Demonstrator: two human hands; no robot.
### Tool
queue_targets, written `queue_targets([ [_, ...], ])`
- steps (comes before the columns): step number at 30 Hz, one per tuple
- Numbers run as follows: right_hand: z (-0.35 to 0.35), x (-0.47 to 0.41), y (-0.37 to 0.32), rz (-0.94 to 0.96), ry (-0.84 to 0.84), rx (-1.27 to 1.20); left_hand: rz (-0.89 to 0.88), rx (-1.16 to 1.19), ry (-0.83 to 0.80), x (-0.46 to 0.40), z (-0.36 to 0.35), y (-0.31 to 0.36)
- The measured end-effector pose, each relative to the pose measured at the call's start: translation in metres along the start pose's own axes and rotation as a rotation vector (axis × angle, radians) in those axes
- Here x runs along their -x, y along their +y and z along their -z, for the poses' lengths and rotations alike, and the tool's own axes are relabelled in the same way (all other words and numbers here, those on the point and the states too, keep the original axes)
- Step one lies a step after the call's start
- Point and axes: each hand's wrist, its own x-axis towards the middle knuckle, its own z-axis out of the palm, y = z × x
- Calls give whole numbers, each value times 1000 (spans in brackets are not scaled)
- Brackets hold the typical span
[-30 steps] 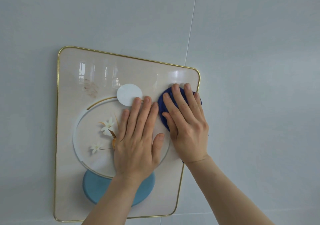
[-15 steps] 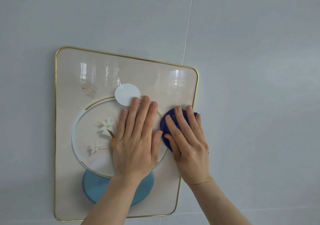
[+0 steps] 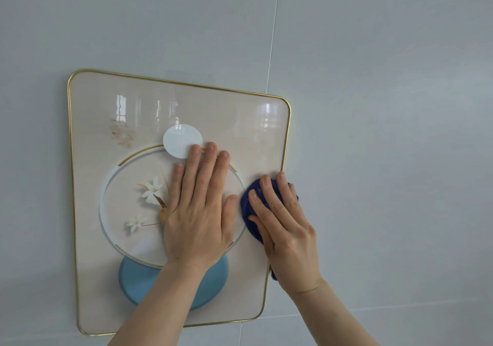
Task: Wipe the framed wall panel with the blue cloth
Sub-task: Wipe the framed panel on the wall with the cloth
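A beige wall panel [image 3: 226, 110] with a thin gold frame hangs on the wall, printed with a white ring, white flowers and a blue disc. A brownish smudge [image 3: 121, 132] sits near its upper left. My left hand [image 3: 198, 209] lies flat on the panel's middle, fingers spread, holding nothing. My right hand [image 3: 286, 228] presses a bunched dark blue cloth [image 3: 249, 201] against the panel's right edge, about halfway down. Most of the cloth is hidden under the hand.
Pale grey wall tiles [image 3: 386, 105] surround the panel, with a vertical grout line [image 3: 272, 38] above its top right corner and a horizontal one low on the right.
My right hand has slid the blue cloth down the panel's right side, from near the top right corner to about mid-height. My left hand has stayed flat in place.
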Motion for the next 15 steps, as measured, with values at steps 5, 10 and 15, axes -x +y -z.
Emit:
queue_targets([
  [5, 10, 19, 3, -27, -68, 17, -1, 0, -40, 0, 2, -1],
  [10, 29, 30, -5, -101, -122, 14, -3, 31, -60, -1, 5, -2],
  [15, 53, 34, -15, -374, -123, -44, -4, 103, -132, -2, 15, -5],
])
